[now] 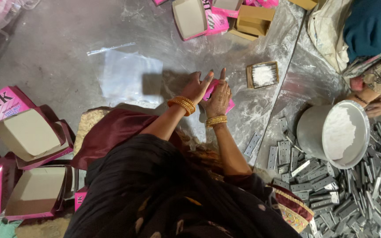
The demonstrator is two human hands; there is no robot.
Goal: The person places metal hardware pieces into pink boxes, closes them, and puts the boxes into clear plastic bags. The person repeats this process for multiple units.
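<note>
Both hands sit together on a small pink box (217,93); the left hand (196,89) and right hand (219,99) touch. Left of the left hand the floor (58,57) lies open, carrying only a flat clear plastic bag (126,75). Beyond the fingertips stands a cluster of open pink cartons (208,17). Just right of the right hand sits a small open box of white powder (263,75); farther right, a metal bowl (307,132) and a heap of grey metal plates (353,189) block the way.
</note>
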